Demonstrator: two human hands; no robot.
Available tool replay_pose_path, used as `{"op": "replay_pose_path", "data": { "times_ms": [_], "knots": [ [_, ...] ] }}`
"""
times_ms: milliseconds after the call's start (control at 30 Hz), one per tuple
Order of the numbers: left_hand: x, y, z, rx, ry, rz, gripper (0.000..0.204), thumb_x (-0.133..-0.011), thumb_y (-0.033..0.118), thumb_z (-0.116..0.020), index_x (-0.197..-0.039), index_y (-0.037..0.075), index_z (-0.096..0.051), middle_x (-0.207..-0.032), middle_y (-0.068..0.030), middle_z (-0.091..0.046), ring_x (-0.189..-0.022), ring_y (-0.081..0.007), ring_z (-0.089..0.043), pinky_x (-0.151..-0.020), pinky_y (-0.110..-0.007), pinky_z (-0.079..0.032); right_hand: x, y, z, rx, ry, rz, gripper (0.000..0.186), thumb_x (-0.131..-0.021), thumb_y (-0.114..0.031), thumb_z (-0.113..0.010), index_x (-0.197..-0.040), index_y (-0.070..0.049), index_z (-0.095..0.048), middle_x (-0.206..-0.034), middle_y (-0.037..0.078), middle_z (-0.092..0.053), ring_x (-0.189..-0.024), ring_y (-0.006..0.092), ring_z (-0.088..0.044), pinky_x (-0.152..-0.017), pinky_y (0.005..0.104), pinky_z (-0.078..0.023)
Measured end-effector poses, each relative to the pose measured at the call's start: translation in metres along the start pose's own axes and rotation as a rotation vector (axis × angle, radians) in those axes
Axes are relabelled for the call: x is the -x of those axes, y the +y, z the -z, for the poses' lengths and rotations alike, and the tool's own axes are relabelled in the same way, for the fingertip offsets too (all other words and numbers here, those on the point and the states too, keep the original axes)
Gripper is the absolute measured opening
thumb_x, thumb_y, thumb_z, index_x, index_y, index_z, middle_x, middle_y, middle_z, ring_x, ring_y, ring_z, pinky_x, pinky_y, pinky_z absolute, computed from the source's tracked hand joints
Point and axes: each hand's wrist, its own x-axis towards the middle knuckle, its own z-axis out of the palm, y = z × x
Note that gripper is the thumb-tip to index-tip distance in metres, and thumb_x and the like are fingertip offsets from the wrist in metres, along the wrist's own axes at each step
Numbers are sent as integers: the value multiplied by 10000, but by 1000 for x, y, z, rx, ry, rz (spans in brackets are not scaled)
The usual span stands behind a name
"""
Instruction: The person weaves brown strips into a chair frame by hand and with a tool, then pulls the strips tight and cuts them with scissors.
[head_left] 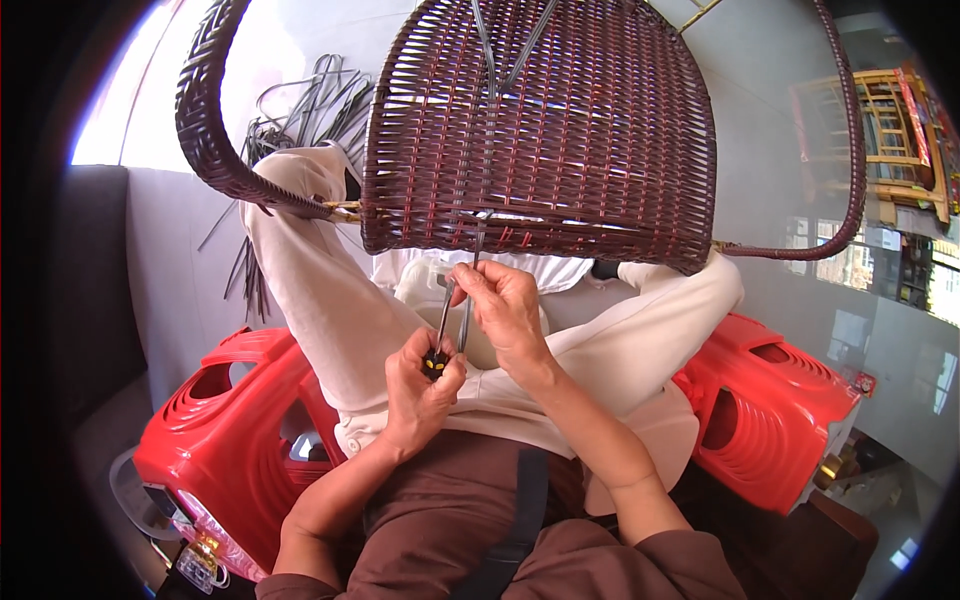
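Observation:
A dark reddish-brown woven wicker chair (560, 130) lies across my knees, its woven panel facing me. My left hand (420, 395) is closed around the black-and-yellow handle of a screwdriver-like tool (436, 364), whose thin metal shaft points up toward the chair. Just above it, my right hand (508, 312) pinches a flat grey weaving strip (478, 243) near the shaft's upper end. That strip runs up to the panel's near edge. Further grey strips (490, 65) lie in a line up the panel and fork near the top. The exact tool tip is hidden by my right fingers.
Curved wicker armrests (207, 120) arch out on both sides of the panel. A tangle of loose grey strips (315, 110) lies on the floor at far left. Red plastic stools (225, 430) stand on either side of me. A wooden rack (895, 140) stands at far right.

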Motion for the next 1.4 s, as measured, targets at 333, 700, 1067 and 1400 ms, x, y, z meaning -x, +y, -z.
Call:
{"op": "replay_pose_path", "data": {
  "times_ms": [333, 700, 1067, 1400],
  "knots": [
    [8, -4, 1, -291, -27, -293, 121, -760, 4, -590, -761, 33, -472, -567, 41, -447, -455, -28, -394, -418, -175, -308, 6, -1, -5, -8, -106, 51, 316, -892, -274, -484, -763, -25, -629, -588, -7, -544, -493, 25, -400, -450, 174, -297],
    [-33, 11, 17, 242, 41, -4, 173, -855, 172, -568, -886, 2, -556, -685, -9, -526, -403, -28, -372, -365, -170, -255, 3, 3, 10, -344, -285, -189, 310, -910, -287, -460, -792, -52, -624, -609, 1, -551, -522, 37, -462, -456, 165, -304],
    [-86, 0, 6, 285, -97, 172, 207, -838, 215, -614, -896, 17, -627, -737, -36, -632, -409, -26, -380, -365, -177, -272, 18, 21, 16, -724, -564, -315, 351, -925, -367, -443, -820, -74, -607, -624, 33, -549, -484, 62, -434, -406, 181, -261],
    [-92, 0, -4, 476, -160, 186, 133, -799, 118, -663, -858, 14, -605, -694, -62, -628, -388, -27, -372, -350, -175, -281, 14, 22, 31, -157, -488, -320, 365, -874, -393, -520, -834, -47, -630, -728, 34, -598, -629, 72, -525, -498, 182, -378]
  ]
}}
